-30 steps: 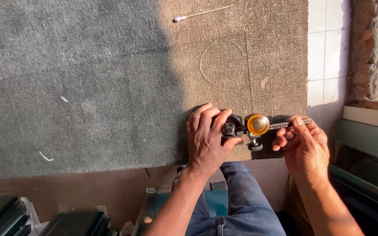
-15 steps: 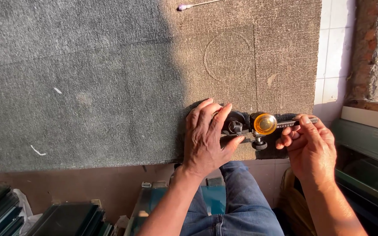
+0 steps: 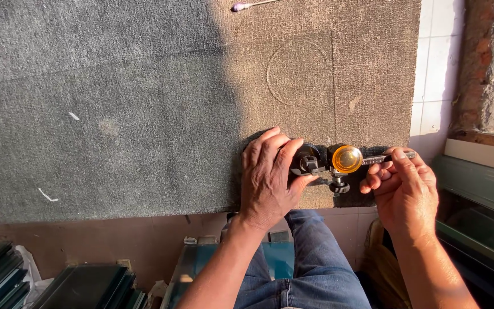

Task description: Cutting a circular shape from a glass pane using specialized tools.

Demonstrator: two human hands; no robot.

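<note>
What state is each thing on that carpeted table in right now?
Circle cutter tool: lying flat at the table's near edge, held at both ends.
Left hand: pressing on the tool's black base.
Right hand: pinching the tool's bar.
Cotton swab: lying loose, untouched.
Grey carpet: flat, marked with a circle.

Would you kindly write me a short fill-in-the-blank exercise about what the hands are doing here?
1. The left hand presses on the tool's black ____ end.
2. The knob on the tool is ____ in colour.
3. The right hand pinches the tool's thin ____.
4. The tool lies on grey ____.

Answers: round; amber; bar; carpet
</note>
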